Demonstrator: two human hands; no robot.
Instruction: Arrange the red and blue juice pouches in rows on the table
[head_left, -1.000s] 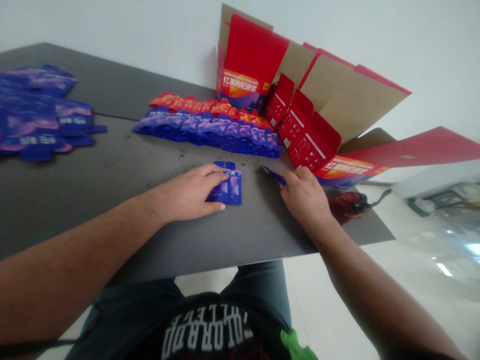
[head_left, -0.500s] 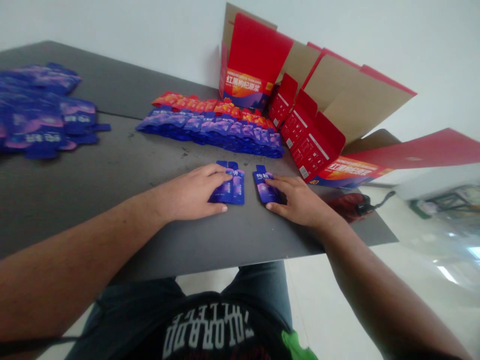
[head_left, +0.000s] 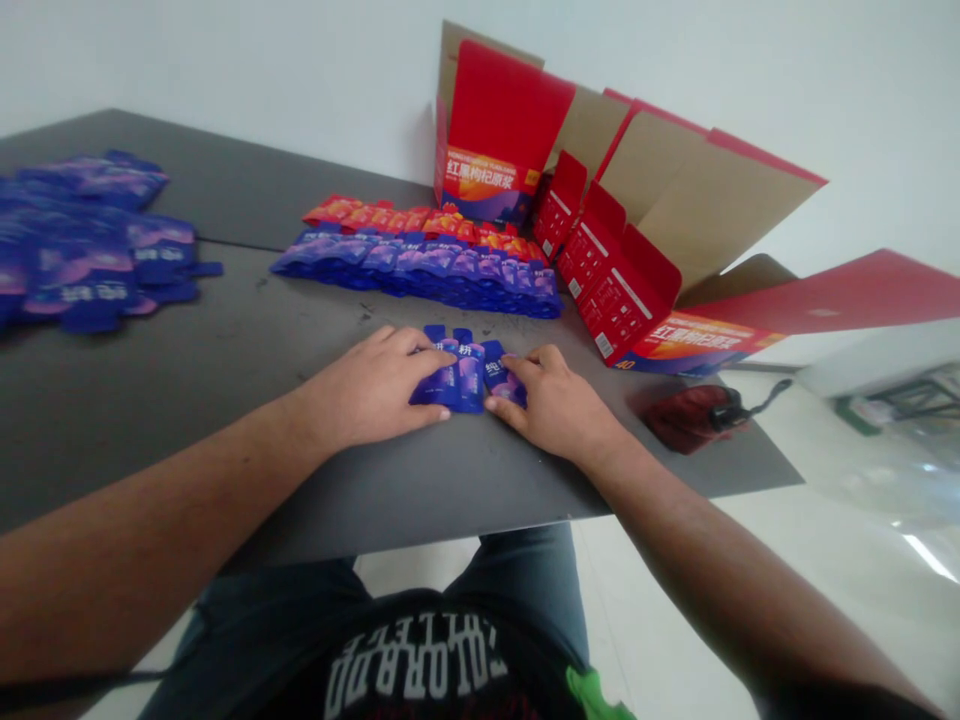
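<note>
Two blue-purple pouches (head_left: 469, 375) lie side by side on the grey table in front of me. Over the left one my left hand (head_left: 375, 385) is curled, with its fingers and thumb gripping that pouch's side. A third blue pouch (head_left: 495, 369), slightly tilted, touches or nearly touches the pair's right side. My right hand (head_left: 556, 405) holds it between thumb and fingers and partly covers it. Behind my hands a long row of blue pouches (head_left: 420, 265) lies overlapped, with a row of red-orange pouches (head_left: 390, 217) just behind it.
A loose heap of blue pouches (head_left: 82, 250) lies at the left. Open red cartons (head_left: 487, 185) with raised flaps stand at the back right. A dark red pouch-like item with a black strap (head_left: 682, 415) lies near the table's right edge.
My right hand has slid left with its pouch, closing the gap to the pair under my left hand. My left hand has stayed nearly in place.
</note>
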